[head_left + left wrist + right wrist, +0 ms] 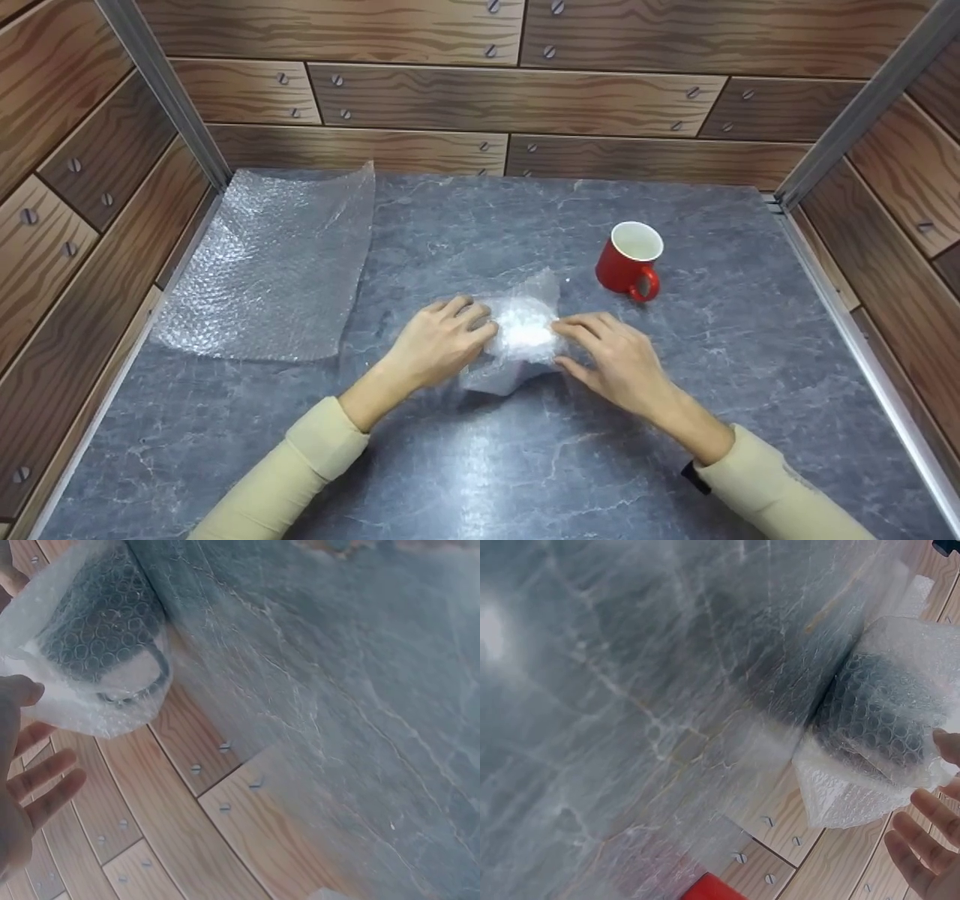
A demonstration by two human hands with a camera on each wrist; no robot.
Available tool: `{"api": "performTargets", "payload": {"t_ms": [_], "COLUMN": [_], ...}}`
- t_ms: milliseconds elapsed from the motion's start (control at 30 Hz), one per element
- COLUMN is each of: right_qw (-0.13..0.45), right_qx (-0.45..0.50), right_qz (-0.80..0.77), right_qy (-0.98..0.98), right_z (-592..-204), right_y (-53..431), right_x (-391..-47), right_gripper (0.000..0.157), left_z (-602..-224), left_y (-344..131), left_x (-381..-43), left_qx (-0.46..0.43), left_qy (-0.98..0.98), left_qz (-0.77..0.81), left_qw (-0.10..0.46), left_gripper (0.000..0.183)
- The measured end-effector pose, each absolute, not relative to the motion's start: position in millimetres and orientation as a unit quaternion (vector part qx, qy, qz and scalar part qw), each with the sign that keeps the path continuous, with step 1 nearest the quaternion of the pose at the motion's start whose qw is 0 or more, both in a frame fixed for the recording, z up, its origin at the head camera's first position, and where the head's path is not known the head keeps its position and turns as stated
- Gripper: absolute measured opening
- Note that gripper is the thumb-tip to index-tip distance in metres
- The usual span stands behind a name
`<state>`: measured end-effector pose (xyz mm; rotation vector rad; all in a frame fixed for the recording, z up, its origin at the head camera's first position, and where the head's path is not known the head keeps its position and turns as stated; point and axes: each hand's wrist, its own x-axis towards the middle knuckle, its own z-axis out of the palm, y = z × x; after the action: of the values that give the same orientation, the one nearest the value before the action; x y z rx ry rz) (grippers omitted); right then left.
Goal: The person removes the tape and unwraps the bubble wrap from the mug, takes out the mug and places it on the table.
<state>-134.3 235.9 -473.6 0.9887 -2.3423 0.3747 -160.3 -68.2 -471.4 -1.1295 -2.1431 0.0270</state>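
Note:
A dark mug (105,622) wrapped in bubble wrap (517,330) stands on the table between the two hands. Its handle shows through the plastic in the left wrist view. Loose corners of the wrap stick out toward the back and the front. My left hand (442,341) touches the bundle's left side, thumb against the plastic and the other fingers extended. On the opposite side, my right hand (611,360) has its fingertips against the wrap, with its fingers also stretched out and spread in the right wrist view.
A red mug (621,271) with a white inside stands behind the right hand, handle toward the front right. At the left lies a flat sheet of bubble wrap (270,262), its back right corner raised. Wood-patterned walls (420,97) and metal rails (855,322) border the grey marbled table (420,480).

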Motion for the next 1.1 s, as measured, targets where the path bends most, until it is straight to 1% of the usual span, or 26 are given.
{"api": "performTargets", "payload": {"t_ms": [200, 400, 800, 933, 1100], "right_qw": [0.274, 0.265, 0.266, 0.267, 0.268], "right_qx": [0.37, 0.374, 0.38, 0.379, 0.374], "right_qz": [0.134, 0.135, 0.135, 0.136, 0.135], "right_qy": [-0.878, -0.878, -0.875, -0.876, -0.878], "right_z": [-473.6, -473.6, -475.8, -475.2, -474.4], "right_y": [231.5, 226.6, 223.9, 223.9, 224.5], "right_x": [-139.7, -145.1, -151.8, -152.6, -150.9], "right_gripper": [0.047, 0.047, 0.051, 0.052, 0.052], "left_z": [-471.7, -471.7, -471.0, -470.6, -470.3], "left_y": [-71.3, -76.5, -80.0, -80.0, -80.9], "left_x": [-159.2, -156.0, -149.7, -148.5, -146.7], "left_qx": [-0.435, -0.434, -0.427, -0.422, -0.426], "left_qy": [-0.823, -0.816, -0.817, -0.822, -0.835], "left_qz": [0.003, -0.003, 0.007, 0.006, -0.003], "left_qw": [0.365, 0.382, 0.389, 0.383, 0.35], "left_gripper": [0.019, 0.017, 0.022, 0.02, 0.022]}}
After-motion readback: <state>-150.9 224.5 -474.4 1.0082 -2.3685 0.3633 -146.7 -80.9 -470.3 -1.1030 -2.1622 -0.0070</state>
